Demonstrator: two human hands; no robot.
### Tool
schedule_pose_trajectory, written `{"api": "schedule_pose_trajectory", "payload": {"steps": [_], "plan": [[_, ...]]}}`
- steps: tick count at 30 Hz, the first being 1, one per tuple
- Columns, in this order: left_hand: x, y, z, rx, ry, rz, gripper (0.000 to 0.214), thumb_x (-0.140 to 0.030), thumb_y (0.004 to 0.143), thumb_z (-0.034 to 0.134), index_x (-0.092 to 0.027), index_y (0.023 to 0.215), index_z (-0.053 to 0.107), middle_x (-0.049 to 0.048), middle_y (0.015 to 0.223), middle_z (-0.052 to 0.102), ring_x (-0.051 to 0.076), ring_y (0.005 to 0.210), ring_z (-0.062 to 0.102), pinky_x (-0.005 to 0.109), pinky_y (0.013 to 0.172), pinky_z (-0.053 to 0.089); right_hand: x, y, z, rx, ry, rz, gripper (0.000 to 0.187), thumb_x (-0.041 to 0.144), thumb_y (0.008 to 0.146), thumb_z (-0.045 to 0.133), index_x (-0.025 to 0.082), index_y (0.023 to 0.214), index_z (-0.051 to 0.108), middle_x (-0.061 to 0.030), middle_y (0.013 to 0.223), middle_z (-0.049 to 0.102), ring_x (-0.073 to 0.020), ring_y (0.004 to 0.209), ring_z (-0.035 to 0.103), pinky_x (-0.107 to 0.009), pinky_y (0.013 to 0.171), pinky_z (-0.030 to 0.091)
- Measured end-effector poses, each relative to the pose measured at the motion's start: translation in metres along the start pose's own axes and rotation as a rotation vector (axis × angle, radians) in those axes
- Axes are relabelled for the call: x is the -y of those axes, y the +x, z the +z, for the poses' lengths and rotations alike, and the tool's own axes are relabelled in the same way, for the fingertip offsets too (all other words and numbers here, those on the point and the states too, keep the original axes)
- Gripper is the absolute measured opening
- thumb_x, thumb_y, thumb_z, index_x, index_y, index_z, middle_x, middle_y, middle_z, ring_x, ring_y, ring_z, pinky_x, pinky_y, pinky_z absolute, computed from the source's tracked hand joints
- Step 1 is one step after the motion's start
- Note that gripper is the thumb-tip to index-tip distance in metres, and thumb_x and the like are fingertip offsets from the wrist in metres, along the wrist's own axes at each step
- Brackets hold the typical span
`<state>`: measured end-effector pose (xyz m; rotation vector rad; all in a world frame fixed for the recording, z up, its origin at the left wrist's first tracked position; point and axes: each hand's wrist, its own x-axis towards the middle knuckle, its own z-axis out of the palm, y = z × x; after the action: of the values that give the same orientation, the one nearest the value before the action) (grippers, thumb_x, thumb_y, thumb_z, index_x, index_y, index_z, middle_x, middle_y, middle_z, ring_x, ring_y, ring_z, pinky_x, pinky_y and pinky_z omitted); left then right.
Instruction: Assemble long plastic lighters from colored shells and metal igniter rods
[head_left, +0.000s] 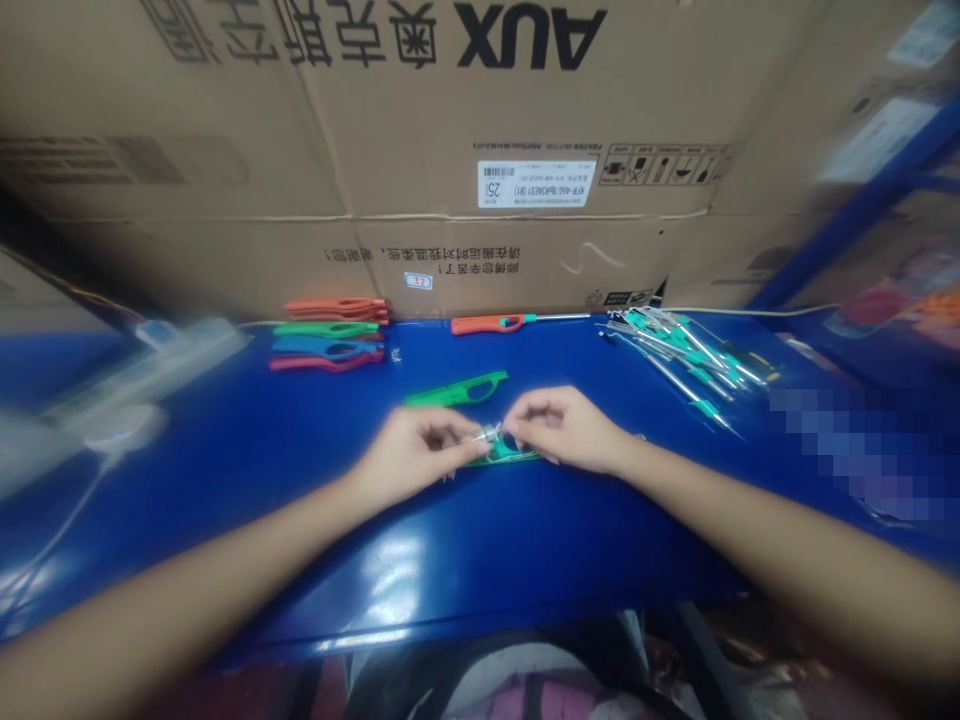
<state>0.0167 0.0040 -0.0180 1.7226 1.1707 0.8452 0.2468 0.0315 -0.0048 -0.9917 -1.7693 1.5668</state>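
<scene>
On the table (540, 545), casings (296, 347) lie left of the lighter (480, 325), rods (686, 350) right.

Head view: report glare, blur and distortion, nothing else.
Head view, near edge: a whitish glare streaks the blue tabletop; head view, left: the power strip is smeared and stretched; head view, upper middle: the carton label stays fairly crisp; head view, center: the nearer green casing looks soft in fine detail.
</scene>
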Motion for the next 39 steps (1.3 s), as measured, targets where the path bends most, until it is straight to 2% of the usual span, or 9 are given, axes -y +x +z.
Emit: {"api": "schedule_pose_trajectory", "payload": {"steps": [4, 9, 14, 17, 21, 25, 30, 39], "plan": [[0.002, 0.000, 0.000, -0.005, 0.018, 0.019, 0.027, -0.037, 0.079, 0.079, -0.013, 0.090, 0.078, 0.0035, 0.066, 0.072, 0.009, 0.047, 0.058, 0.018, 0.045, 0.046, 0.000, 0.000, 0.001, -0.015, -0.001, 0.009, 0.028, 0.040, 0.078, 0.076, 0.014, 0.080, 0.067, 0.0027, 0.062, 0.061, -0.0047, 0.042, 0.045, -0.019, 0.039, 0.034], [0.003, 0.000, 0.001, -0.012, 0.037, 0.042, 0.026, -0.037, 0.080, 0.079, -0.013, 0.090, 0.079, 0.0038, 0.067, 0.073, 0.009, 0.047, 0.058, 0.017, 0.044, 0.044, -0.001, 0.000, 0.003, -0.046, -0.043, -0.001, 0.027, 0.039, 0.077, 0.077, 0.014, 0.078, 0.068, -0.0013, 0.071, 0.067, -0.0085, 0.058, 0.057, -0.021, 0.054, 0.045], [0.001, 0.000, 0.000, 0.006, 0.036, 0.022, 0.029, -0.039, 0.080, 0.078, -0.012, 0.090, 0.078, 0.0051, 0.068, 0.074, 0.010, 0.046, 0.059, 0.019, 0.045, 0.046, -0.001, 0.000, 0.001, 0.005, -0.070, 0.031, 0.030, 0.044, 0.082, 0.073, 0.014, 0.082, 0.067, 0.0019, 0.064, 0.062, -0.0054, 0.044, 0.047, -0.019, 0.041, 0.037], [-0.002, 0.000, -0.005, 0.047, 0.040, 0.019, 0.030, -0.039, 0.082, 0.078, -0.012, 0.094, 0.079, 0.0060, 0.072, 0.075, 0.011, 0.048, 0.060, 0.020, 0.047, 0.048, 0.000, -0.001, -0.001, 0.014, -0.096, 0.008, 0.030, 0.043, 0.082, 0.073, 0.014, 0.086, 0.068, 0.0005, 0.069, 0.064, -0.0050, 0.044, 0.049, -0.019, 0.040, 0.038], [-0.008, 0.000, -0.016, 0.081, 0.185, 0.148, 0.024, -0.037, 0.085, 0.076, -0.017, 0.099, 0.080, 0.0065, 0.087, 0.075, 0.013, 0.067, 0.066, 0.021, 0.057, 0.051, 0.002, -0.001, -0.005, 0.038, -0.124, 0.012, 0.027, 0.039, 0.085, 0.071, 0.014, 0.090, 0.068, 0.0016, 0.067, 0.062, -0.0053, 0.044, 0.050, -0.018, 0.042, 0.039], [-0.012, -0.001, -0.026, 0.127, 0.388, 0.296, 0.021, -0.033, 0.086, 0.076, -0.021, 0.103, 0.080, 0.0056, 0.092, 0.070, 0.014, 0.075, 0.065, 0.023, 0.066, 0.051, 0.003, -0.002, -0.008, 0.063, -0.151, 0.029, 0.025, 0.039, 0.087, 0.069, 0.014, 0.094, 0.067, 0.0050, 0.060, 0.057, -0.0059, 0.044, 0.049, -0.018, 0.041, 0.038], [-0.013, 0.000, -0.030, 0.207, 0.489, 0.335, 0.024, -0.032, 0.088, 0.075, -0.019, 0.107, 0.078, 0.0061, 0.092, 0.071, 0.018, 0.083, 0.066, 0.028, 0.075, 0.052, 0.005, -0.002, -0.009, 0.068, -0.158, 0.033, 0.026, 0.039, 0.088, 0.068, 0.014, 0.096, 0.066, 0.0056, 0.059, 0.056, -0.0064, 0.044, 0.049, -0.018, 0.040, 0.037], [-0.019, -0.002, -0.030, 0.264, 0.515, 0.283, 0.030, -0.037, 0.085, 0.077, -0.018, 0.108, 0.073, 0.0035, 0.087, 0.072, 0.016, 0.076, 0.066, 0.024, 0.066, 0.049, 0.004, -0.002, -0.009, 0.064, -0.180, 0.030, 0.026, 0.039, 0.088, 0.067, 0.014, 0.095, 0.067, 0.0047, 0.060, 0.057, -0.0064, 0.045, 0.049, -0.019, 0.042, 0.038]]}}
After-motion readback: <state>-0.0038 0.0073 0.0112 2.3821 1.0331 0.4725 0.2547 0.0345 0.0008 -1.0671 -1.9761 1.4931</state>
